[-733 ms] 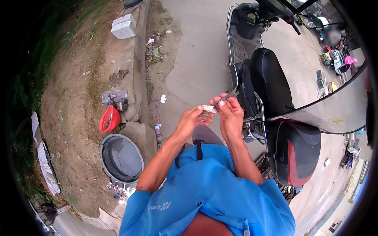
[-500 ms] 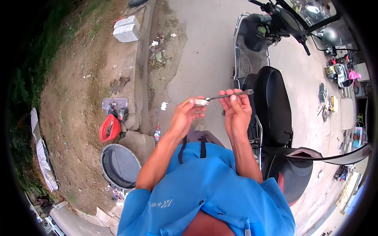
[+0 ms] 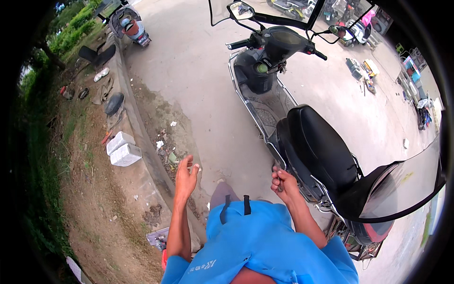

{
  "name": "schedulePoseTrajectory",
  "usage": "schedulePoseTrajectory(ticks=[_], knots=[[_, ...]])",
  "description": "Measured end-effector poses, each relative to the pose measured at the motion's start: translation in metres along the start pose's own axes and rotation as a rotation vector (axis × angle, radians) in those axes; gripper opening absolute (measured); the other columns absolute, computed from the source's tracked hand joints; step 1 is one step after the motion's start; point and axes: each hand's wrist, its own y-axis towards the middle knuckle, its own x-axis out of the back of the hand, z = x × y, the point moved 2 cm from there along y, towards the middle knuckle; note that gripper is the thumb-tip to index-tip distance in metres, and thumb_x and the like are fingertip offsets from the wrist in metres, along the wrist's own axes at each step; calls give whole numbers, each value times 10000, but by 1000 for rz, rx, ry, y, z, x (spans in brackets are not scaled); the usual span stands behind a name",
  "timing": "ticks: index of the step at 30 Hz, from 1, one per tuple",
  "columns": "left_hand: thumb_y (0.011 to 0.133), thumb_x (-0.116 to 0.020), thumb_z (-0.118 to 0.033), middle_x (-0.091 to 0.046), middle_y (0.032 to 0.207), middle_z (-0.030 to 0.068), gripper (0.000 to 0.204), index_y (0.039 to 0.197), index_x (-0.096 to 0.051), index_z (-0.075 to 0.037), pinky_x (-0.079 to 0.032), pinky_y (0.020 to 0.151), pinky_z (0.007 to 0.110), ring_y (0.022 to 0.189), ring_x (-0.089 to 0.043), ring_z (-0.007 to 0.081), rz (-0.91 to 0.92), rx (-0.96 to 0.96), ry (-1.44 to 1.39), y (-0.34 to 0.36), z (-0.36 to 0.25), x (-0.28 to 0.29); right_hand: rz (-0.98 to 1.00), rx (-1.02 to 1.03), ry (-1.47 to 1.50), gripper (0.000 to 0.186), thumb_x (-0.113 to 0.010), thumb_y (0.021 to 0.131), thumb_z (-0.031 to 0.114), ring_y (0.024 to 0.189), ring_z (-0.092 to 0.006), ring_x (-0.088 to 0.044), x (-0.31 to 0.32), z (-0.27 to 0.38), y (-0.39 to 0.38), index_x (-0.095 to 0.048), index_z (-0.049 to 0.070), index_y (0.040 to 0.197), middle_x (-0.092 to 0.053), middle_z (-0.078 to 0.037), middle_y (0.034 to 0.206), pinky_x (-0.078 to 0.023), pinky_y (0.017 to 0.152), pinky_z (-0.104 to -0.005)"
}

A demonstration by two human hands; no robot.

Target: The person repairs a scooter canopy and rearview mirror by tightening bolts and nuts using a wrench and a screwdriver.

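Note:
My left hand is held out over the edge of the dirt strip, fingers stretched and apart, with nothing visible in it. My right hand is closed beside the scooter's near side. A slim dark metal wrench shows only in small part at my right fingers; the rest is hidden by the hand. The electric scooter stands to the right, its long black seat just beyond my right hand. I cannot tell whether the hand touches the scooter.
A concrete curb runs along the left, with white blocks on the dirt beside it. Litter lies near the curb. Toolboxes stand on the pavement at the far right. Another scooter is parked at the far left.
My hands have drawn apart: the left moved left and opened, and the white scrap it held is gone from it. The right closed more tightly around the wrench. The view swung toward the scooter's front.

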Motion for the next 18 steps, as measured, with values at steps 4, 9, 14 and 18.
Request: schedulePoseTrajectory(ticks=[4,9,14,18], knots=[[933,-615,-152,-625,1210,164,402,1303,-547,-10,-512,873,396,1089,-611,283,201,-62,-80,71,-18,12,46,169,-5,314,-456,1028,138,568,-105,-458,-72,9,-12,-504,41,1323,-574,-21,781,-392,524,-271],[963,-589,-180,-649,1203,127,387,1318,-548,-33,-502,882,375,1038,-626,232,367,-194,-125,146,-33,-1,-55,385,-260,276,-539,1010,154,574,-58,-455,-96,12,12,-600,17,1242,-556,0,772,-358,518,-222],[993,-556,-212,-654,1203,123,361,1309,-556,-38,-487,914,365,1059,-617,223,408,-329,-203,202,-80,-28,-214,526,-517,321,-555,996,135,649,-49,-466,-111,34,37,-584,-1,1285,-535,13,785,-398,586,-218],[1012,-524,-210,-640,1198,153,345,1293,-553,-12,-441,1003,377,1141,-594,266,438,-371,-270,240,-116,-46,-240,785,-645,338,-560,991,114,687,-71,-421,-141,92,66,-569,11,1312,-513,20,821,-398,649,-217]])
